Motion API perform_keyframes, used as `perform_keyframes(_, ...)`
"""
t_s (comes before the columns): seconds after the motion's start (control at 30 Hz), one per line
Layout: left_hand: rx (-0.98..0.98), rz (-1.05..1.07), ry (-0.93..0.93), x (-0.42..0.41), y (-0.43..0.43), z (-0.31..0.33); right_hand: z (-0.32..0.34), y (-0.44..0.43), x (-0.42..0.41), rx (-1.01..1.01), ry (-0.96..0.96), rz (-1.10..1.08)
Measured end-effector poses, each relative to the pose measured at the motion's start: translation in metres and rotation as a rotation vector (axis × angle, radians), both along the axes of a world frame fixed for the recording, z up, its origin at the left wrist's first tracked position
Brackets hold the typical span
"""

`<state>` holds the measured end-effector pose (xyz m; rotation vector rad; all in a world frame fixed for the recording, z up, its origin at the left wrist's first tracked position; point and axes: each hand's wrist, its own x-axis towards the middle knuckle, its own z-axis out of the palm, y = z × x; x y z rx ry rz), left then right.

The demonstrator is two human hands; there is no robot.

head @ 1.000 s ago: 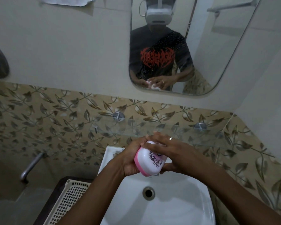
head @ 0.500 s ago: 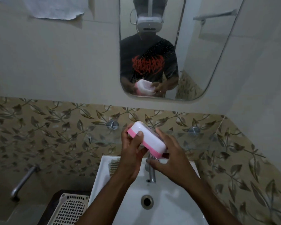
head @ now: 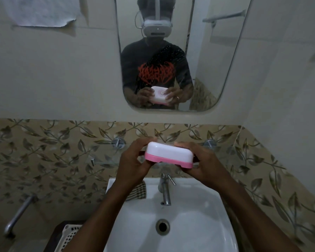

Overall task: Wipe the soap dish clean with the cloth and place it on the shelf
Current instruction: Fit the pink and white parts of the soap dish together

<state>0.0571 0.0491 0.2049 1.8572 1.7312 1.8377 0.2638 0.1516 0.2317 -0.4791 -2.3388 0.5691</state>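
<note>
Small home bathroom. White ceramic washbasin with a round drain and a single chrome tap, set against the wall. Above it, a rounded mirror on plain pale tiles, with a towel rail reflected inside. Band of leaf-patterned tiles behind a glass shelf on chrome pegs. White plastic basket low at the left.

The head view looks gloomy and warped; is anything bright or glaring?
Head view: dim; the wide lens bows the leaf-tile border and mirror edges; the white basin and soap dish are brightest, with soft sheen on the basin; the left hand and right hand look dark.
</note>
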Motion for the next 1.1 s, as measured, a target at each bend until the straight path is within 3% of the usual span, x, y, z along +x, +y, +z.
perform_keyframes(0.23, 0.012, 0.043, 0.054, 0.000, 0.002, -0.010, -0.007, 0.005, -0.001, -0.069, -0.022, 0.035)
perform_keyframes(0.47, -0.015, 0.015, 0.080, -0.002, 0.017, -0.014, -0.020, 0.018, -0.002, -0.455, 0.120, 0.020)
perform_keyframes(0.53, -0.115, -0.060, 0.091, -0.010, 0.025, -0.012, -0.023, 0.029, -0.004, -0.475, 0.170, -0.005)
perform_keyframes(0.7, -0.323, -0.144, -0.219, -0.019, 0.051, -0.006, -0.031, 0.061, -0.009, -0.485, 0.221, -0.031)
perform_keyframes(0.87, -0.391, -0.056, -0.219, -0.024, 0.082, -0.021, -0.049, 0.090, -0.024, -0.345, 0.141, -0.124)
perform_keyframes(1.1, -0.450, -0.017, -0.218, -0.030, 0.106, -0.052, -0.081, 0.108, -0.036, -0.404, 0.062, -0.177)
